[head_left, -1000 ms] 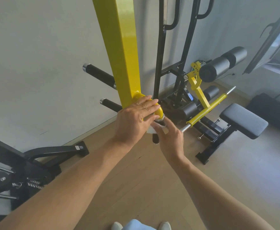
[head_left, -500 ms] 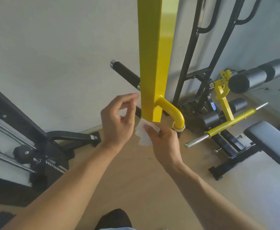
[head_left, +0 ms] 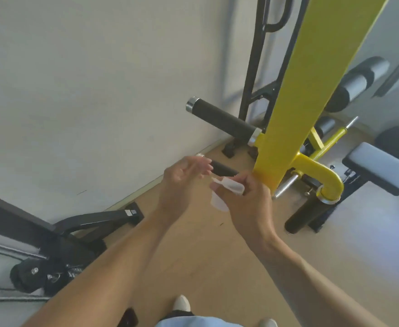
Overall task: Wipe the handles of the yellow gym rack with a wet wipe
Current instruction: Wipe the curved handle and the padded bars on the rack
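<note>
The yellow rack post [head_left: 311, 86] runs down the right of the view. A black foam handle [head_left: 222, 119] sticks out left from it, and a curved yellow arm [head_left: 316, 172] bends down to another black handle [head_left: 304, 213]. A third black grip [head_left: 224, 168] shows between my hands. My right hand [head_left: 248, 204] is in front of the post's lower end and holds a white wet wipe [head_left: 222, 197], which hangs below the fingers. My left hand [head_left: 184, 182] is just left of it, fingers spread and touching the wipe's edge.
A black padded bench [head_left: 378, 168] with roller pads and a yellow bar stands at the right. A black machine base [head_left: 94, 223] and cable parts lie at the lower left by the white wall. Wooden floor is below; my shoes show at the bottom edge.
A second ago my left hand gripped the curved yellow arm while my right wiped below it. Both hands have come off and moved left of the post, meeting at the wipe.
</note>
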The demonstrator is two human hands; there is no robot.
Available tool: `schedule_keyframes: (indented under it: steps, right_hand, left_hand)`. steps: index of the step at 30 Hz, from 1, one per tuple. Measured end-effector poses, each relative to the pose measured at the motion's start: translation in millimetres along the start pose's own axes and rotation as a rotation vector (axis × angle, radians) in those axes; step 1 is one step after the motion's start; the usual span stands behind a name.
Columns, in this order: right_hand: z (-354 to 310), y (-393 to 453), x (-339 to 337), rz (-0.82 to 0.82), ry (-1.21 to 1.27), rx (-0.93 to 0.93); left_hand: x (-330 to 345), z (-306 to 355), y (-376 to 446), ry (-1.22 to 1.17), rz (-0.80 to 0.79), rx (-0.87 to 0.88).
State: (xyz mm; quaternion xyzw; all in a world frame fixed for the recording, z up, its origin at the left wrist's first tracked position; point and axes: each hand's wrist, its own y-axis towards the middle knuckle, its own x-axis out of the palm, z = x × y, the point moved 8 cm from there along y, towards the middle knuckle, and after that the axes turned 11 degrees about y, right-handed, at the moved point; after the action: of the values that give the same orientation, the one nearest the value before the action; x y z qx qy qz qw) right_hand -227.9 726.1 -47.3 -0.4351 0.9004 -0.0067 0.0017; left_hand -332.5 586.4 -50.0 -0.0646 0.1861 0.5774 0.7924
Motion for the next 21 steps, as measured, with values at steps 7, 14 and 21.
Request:
schedule_keyframes:
  steps: [7,14,21]
  right_hand:
    - [13,9,24,0.05,-0.035,0.038]
    - [16,6,23,-0.017,0.046,0.225]
    - [-18,5,17,0.214,0.166,-0.099]
  left_hand:
    - [15,-23,2,-0.13,-0.314,-0.12]
    - [-15,-30,26,0.0,-0.097,-0.15]
    - [-19,4,52,0.078,-0.151,0.062]
